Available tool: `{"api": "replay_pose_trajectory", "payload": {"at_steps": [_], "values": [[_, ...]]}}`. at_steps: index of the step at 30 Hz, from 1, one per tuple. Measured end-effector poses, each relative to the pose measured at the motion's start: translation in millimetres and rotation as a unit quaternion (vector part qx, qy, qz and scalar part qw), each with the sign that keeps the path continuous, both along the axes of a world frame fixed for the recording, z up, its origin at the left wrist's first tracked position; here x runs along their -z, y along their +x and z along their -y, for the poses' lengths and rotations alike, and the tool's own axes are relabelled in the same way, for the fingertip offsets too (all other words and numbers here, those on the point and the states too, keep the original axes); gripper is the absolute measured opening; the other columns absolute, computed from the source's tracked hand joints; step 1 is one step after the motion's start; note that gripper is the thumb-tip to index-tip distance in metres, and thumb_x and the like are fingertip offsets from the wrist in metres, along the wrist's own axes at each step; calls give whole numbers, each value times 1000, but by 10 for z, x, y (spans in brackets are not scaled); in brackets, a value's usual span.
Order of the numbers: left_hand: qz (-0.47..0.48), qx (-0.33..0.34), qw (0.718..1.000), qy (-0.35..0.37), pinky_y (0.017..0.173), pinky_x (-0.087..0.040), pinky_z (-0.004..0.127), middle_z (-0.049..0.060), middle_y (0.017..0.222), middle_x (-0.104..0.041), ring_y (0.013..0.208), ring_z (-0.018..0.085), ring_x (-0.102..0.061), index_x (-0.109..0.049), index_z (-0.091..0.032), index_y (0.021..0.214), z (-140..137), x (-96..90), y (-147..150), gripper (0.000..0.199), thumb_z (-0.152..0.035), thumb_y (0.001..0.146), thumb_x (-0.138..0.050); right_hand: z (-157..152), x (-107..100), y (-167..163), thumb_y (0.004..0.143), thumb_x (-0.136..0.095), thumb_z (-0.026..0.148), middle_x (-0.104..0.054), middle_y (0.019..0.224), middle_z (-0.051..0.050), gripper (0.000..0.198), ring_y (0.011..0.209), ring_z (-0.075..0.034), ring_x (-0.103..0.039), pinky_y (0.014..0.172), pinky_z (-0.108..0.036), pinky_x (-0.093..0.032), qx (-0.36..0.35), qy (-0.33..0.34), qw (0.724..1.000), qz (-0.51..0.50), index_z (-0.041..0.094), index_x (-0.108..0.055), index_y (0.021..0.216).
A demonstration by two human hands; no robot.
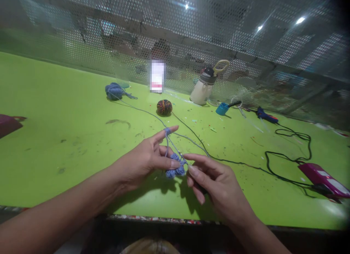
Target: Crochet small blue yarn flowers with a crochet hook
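A small blue-purple crochet piece (171, 173) is pinched between the thumb and fingers of my left hand (146, 155). Blue yarn wraps round my raised left index finger and runs down to the stitches. My right hand (218, 179) grips a crochet hook (179, 153), whose metal tip shows by the upper edge of the piece; most of its handle is hidden in my fingers. At the back left lies the blue yarn ball (114, 91), with a strand stretching towards my left hand.
A multicoloured yarn ball (164, 107), a lit phone-like screen (157, 76), a pale bottle (201, 90) and a blue pot (222, 109) stand along the back of the green table (68, 119). A glue gun (267, 116), dark cord and magenta device (324, 179) lie right.
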State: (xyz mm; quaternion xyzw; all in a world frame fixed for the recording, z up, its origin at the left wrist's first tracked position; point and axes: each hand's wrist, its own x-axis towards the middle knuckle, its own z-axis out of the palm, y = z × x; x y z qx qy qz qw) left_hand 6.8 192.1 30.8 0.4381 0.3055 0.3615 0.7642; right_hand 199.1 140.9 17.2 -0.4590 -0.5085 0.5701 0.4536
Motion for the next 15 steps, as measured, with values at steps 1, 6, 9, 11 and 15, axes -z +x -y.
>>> {"api": "replay_pose_trajectory", "payload": {"at_steps": [1, 6, 9, 11, 15], "values": [[2, 2, 1000, -2, 68, -45, 28, -1, 73, -67, 67, 14, -63, -28, -27, 150, 1, -4, -3, 96, -6, 71, -78, 0, -6, 8, 86, -70, 32, -63, 61, 3, 25, 38, -4, -48, 40, -17, -38, 2, 7, 1000, 11, 20, -72, 108], [6, 4, 1000, -4, 66, -45, 25, -3, 69, -65, 65, 13, -61, -29, -26, 149, 8, -29, -5, 96, -5, 70, -79, 5, -16, 42, 86, -68, 28, -62, 60, 2, 20, 40, -5, -50, 40, -18, -41, 19, 60, 995, 73, 20, -73, 103], [7, -1, 1000, -1, 64, -45, 23, -4, 70, -64, 64, 11, -60, -33, -25, 148, 11, -39, 2, 93, -5, 70, -79, 13, -4, 58, 87, -65, 26, -63, 60, 2, 18, 40, -7, -51, 40, -19, -42, 33, 117, 984, 128, 20, -73, 103], [6, -5, 1000, 2, 64, -46, 22, -4, 70, -63, 63, 10, -59, -35, -25, 147, 10, -43, 6, 91, -6, 70, -79, 18, -4, 67, 89, -64, 25, -63, 59, 2, 16, 39, -7, -51, 40, -20, -42, 41, 162, 971, 171, 19, -74, 100], [2, -8, 1000, 8, 62, -46, 22, -4, 71, -63, 63, 10, -59, -36, -23, 146, 6, -48, 4, 89, -6, 70, -80, 29, -42, 78, 88, -63, 17, -71, 69, -2, 13, 51, -12, -61, 47, -23, -48, 67, 284, 918, 267, 18, -75, 93]]}}
